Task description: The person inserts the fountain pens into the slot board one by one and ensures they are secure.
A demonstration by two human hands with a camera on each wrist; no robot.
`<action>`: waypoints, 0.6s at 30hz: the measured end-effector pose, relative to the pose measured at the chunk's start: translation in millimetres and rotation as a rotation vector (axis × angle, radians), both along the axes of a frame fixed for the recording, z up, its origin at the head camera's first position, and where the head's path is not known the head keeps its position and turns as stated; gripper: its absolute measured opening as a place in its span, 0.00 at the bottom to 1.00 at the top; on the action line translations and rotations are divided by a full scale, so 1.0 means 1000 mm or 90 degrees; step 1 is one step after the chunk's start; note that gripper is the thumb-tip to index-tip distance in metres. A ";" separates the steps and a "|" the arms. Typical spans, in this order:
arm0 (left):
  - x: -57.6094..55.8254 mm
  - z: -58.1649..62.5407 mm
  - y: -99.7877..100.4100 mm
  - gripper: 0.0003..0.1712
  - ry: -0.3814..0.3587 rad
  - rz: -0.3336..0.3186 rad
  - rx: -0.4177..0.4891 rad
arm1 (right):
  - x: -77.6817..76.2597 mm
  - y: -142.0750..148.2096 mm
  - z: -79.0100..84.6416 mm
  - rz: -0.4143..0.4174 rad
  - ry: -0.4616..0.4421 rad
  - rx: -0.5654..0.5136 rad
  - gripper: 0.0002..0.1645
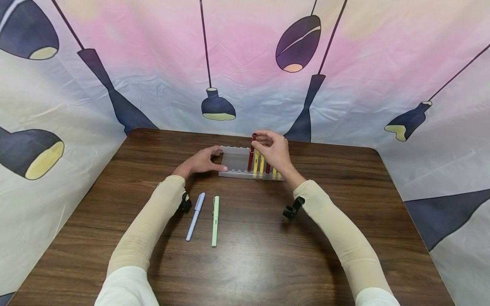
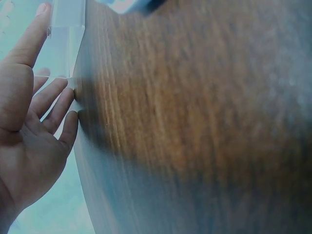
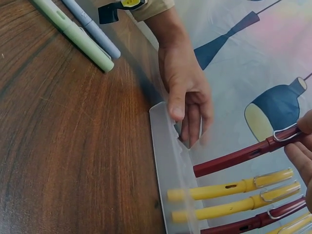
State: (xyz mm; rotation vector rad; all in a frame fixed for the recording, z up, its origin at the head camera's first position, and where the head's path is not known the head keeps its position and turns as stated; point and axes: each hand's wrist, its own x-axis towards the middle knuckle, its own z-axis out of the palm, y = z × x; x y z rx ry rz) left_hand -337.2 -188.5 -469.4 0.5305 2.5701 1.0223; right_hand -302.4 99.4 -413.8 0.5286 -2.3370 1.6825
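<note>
A clear plastic pen rack (image 1: 235, 161) with notched edges stands toward the back of the table. My left hand (image 1: 200, 162) holds its left end, thumb (image 2: 33, 36) along the front edge and fingers at the side and back. With thumb and fingertips, my right hand (image 1: 276, 148) pinches the upper, clip end of a dark red pen (image 3: 234, 158). That pen's lower end is in the rack, left of the others. To its right, yellow pens (image 3: 229, 190) and another dark red pen (image 3: 251, 223) lie side by side in the notches, partly hidden by my right hand in the head view.
A lavender-blue pen (image 1: 195, 217) and a light green pen (image 1: 215, 222) lie on the wooden table (image 1: 260, 255) in front of the rack, nearer the body. A cloth backdrop (image 1: 252, 51) printed with lamps hangs right behind the table's far edge.
</note>
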 end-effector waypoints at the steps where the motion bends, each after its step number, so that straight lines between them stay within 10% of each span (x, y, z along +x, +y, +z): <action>1: 0.000 0.000 0.000 0.56 0.000 -0.001 -0.001 | -0.001 0.000 -0.001 -0.001 -0.002 -0.001 0.21; 18: 0.000 -0.002 0.000 0.55 0.000 0.000 0.004 | -0.002 -0.005 -0.015 -0.008 -0.028 0.025 0.19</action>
